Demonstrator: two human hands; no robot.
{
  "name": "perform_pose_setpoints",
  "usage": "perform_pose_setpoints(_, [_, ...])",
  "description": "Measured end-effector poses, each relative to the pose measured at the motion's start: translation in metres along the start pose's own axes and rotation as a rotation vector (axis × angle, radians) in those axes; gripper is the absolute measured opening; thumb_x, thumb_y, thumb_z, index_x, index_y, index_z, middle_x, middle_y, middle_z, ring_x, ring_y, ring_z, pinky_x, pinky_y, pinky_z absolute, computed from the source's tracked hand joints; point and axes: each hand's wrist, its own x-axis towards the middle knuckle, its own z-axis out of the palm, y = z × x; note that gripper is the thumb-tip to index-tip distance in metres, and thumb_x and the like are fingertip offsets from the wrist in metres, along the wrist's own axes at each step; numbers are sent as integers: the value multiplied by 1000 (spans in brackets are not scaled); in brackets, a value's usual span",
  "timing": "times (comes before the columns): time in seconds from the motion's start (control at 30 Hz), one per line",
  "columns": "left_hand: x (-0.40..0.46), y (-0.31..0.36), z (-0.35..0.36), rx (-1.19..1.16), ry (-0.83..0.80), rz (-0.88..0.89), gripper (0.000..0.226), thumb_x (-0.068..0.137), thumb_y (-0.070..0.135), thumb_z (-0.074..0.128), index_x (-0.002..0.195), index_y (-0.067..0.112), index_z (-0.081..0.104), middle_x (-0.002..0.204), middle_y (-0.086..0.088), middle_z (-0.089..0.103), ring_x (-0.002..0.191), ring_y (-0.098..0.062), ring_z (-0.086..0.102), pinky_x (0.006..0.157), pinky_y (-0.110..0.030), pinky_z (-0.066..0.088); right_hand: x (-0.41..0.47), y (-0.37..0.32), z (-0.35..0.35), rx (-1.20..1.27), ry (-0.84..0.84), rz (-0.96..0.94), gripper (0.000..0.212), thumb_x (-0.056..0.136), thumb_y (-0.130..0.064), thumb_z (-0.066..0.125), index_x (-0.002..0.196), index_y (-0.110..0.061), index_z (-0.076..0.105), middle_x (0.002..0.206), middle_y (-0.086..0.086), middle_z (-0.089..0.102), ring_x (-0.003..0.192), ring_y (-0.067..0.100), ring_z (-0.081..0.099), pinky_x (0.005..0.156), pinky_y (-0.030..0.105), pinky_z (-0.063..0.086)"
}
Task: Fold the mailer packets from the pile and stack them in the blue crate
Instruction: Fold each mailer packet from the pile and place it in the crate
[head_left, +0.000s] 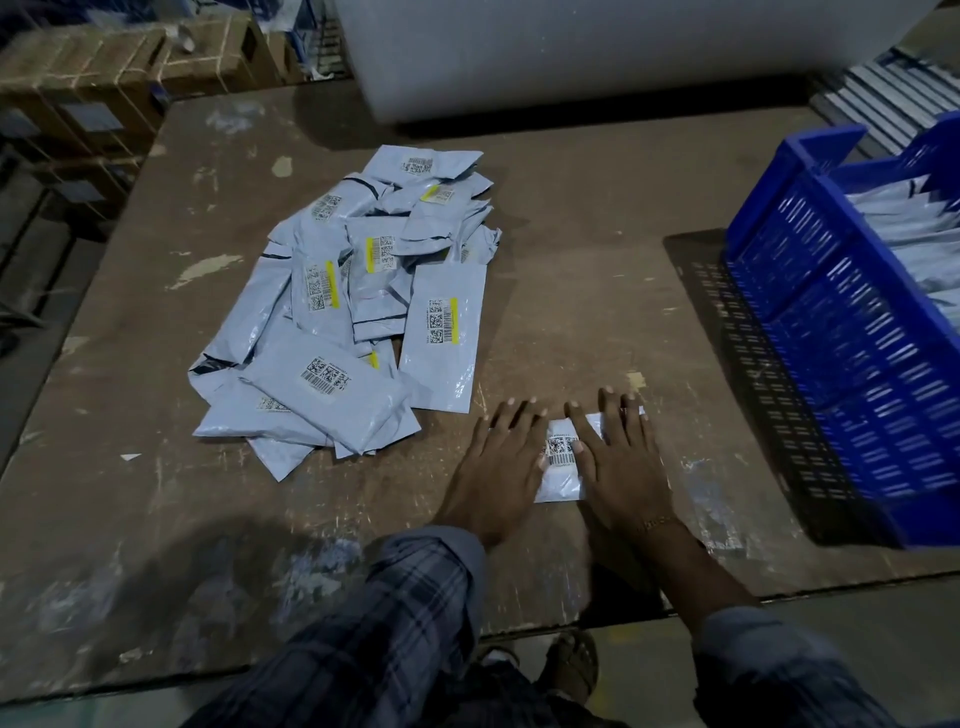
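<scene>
One grey mailer packet (560, 470) with a barcode label lies flat near the table's front edge. My left hand (501, 465) presses on its left part with straight fingers. My right hand (621, 462) lies flat on its right part, fingers spread. Most of the packet is hidden under both palms. A pile of several grey mailer packets (353, 306) with barcode labels sits in the middle of the table, left of and beyond my hands. The blue crate (831, 332) stands tilted at the right, with folded grey packets (919, 234) stacked inside.
The worn brown table (571, 249) carries everything. A large white roll (571, 52) lies along the back. Strapped cardboard boxes (104, 88) stand beyond the left edge. A sandalled foot (571, 662) shows below the table's front edge.
</scene>
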Motion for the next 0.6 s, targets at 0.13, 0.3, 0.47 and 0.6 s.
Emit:
perform_pose_setpoints(0.13, [7,-5,-2,26,-9,-40,62,112,42,23,170,24,9,178,-6,3,164,-32,2,130,-56,11,-23,-6,1,-8,-5,9,58,109,-43,25,165,-32,16,174,10,3,160,35,0,130,52,5])
perform_pose_setpoints(0.3, [-3,17,-4,66,25,-16,63,112,37,24,169,13,13,177,-11,8,163,-36,5,127,-61,15,-8,4,-2,-12,-20,-44,56,109,-43,21,165,-37,17,174,8,2,161,33,-3,129,53,11])
perform_pose_setpoints(0.47, [-4,3,-11,112,-6,-15,66,112,45,26,168,12,15,177,-10,10,163,-34,6,125,-63,14,1,0,-6,-9,-67,6,56,108,-49,17,164,-41,16,174,8,-4,158,27,-15,130,51,-1])
perform_pose_setpoints(0.6, [2,-8,-12,65,0,-68,66,112,44,18,169,12,14,178,-9,7,164,-32,6,129,-56,11,-29,-12,-2,-5,-60,37,58,108,-47,19,165,-34,15,175,8,-1,160,32,-5,129,54,5])
